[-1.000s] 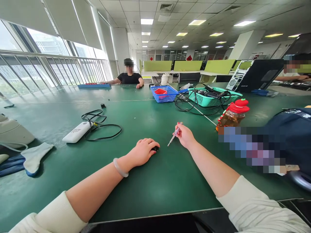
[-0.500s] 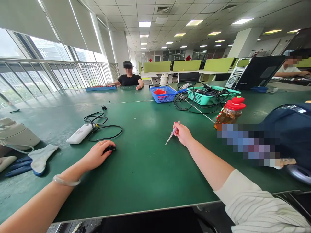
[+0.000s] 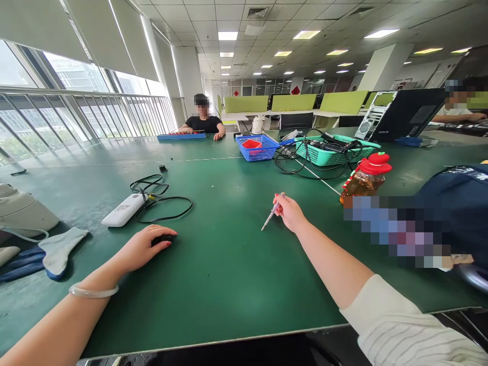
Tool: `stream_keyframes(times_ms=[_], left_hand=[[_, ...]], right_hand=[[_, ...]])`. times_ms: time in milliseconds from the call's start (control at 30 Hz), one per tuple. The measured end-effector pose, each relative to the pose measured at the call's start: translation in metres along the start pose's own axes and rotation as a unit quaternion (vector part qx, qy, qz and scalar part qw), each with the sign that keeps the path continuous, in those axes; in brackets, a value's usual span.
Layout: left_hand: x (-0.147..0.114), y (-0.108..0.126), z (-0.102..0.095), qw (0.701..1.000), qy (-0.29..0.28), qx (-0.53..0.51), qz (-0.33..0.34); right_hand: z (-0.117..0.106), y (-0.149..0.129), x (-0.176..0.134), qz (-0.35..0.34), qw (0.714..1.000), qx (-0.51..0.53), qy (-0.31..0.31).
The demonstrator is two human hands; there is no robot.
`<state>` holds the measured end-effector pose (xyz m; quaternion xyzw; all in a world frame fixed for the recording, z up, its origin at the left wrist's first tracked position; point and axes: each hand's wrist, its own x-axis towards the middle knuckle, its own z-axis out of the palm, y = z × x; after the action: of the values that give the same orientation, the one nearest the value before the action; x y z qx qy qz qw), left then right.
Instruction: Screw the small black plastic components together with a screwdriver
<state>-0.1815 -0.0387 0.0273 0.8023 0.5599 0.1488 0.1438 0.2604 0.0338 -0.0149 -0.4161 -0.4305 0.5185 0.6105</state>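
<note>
Left hand (image 3: 141, 248): fingers and thumb closed around black piece (image 3: 163, 239), on table (image 3: 221, 284), near white block (image 3: 124, 210). Right hand (image 3: 292, 213), I see, pinches screwdriver (image 3: 270, 218), tip slanting down.

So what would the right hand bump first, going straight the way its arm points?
The right hand would probably bump the rectangular blue plastic basket, though depth is hard to judge.

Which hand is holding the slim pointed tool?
The right hand: its fingers grip the slim tool, tip slanting downward. The left hand instead has a small black object partly hidden under its fingers.
</note>
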Motion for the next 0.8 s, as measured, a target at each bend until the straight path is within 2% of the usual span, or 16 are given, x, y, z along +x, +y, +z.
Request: stream_keyframes(times_ms=[200, 367, 567, 800], left_hand=[[-0.009, 0.001, -0.013, 0.983, 0.076, -0.137, -0.094], [-0.014, -0.001, -0.025, 0.965, 0.138, -0.187, -0.117], [-0.025, -0.011, -0.037, 0.973, 0.096, -0.166, -0.127], [-0.022, -0.007, -0.033, 0.980, 0.059, -0.136, -0.132]], right_hand=[[-0.003, 0.001, 0.001, 0.003, 1.000, 0.010, 0.002], [-0.004, -0.001, 0.001, 0.004, 1.000, 0.016, -0.004], [-0.004, -0.002, -0.001, 0.007, 1.000, 0.017, -0.011], [-0.004, -0.001, -0.001, 0.005, 1.000, 0.014, -0.018]])
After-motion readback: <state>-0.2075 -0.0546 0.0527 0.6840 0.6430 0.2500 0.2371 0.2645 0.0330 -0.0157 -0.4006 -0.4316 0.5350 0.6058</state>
